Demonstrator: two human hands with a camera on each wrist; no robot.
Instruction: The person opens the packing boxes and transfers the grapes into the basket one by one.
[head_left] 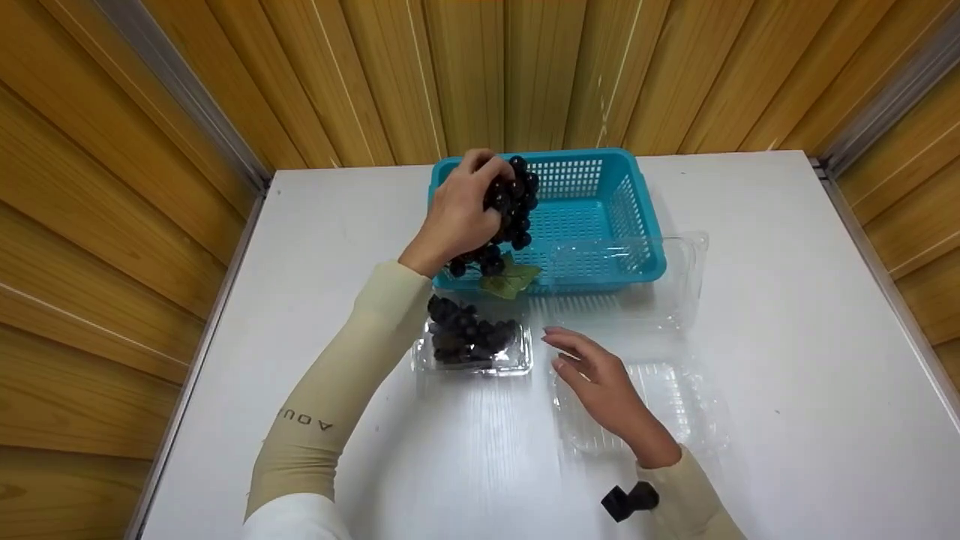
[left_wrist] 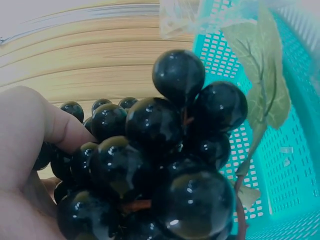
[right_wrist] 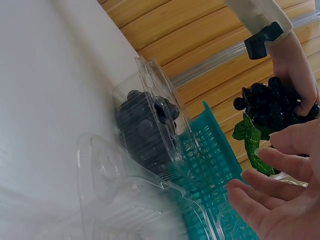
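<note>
My left hand (head_left: 459,210) grips a bunch of dark grapes (head_left: 517,196) over the left side of the blue-green plastic basket (head_left: 646,210). A green leaf (head_left: 510,277) hangs from the bunch at the basket's near rim. In the left wrist view, the thumb side of the left hand (left_wrist: 25,140) presses against the glossy grapes (left_wrist: 150,130). A clear plastic box (head_left: 517,366) with another dark bunch (head_left: 472,334) inside stands in front of the basket. To its right, my right hand (head_left: 600,382) has loosely bent fingers and holds nothing, above a clear plastic tray (head_left: 679,401).
Another clear plastic piece (head_left: 686,281) overlaps the basket's near right corner. All of this stands on a white table (head_left: 787,315), with wood-patterned walls (head_left: 540,82) at its back and sides. A black mount (head_left: 630,501) is on the right sleeve.
</note>
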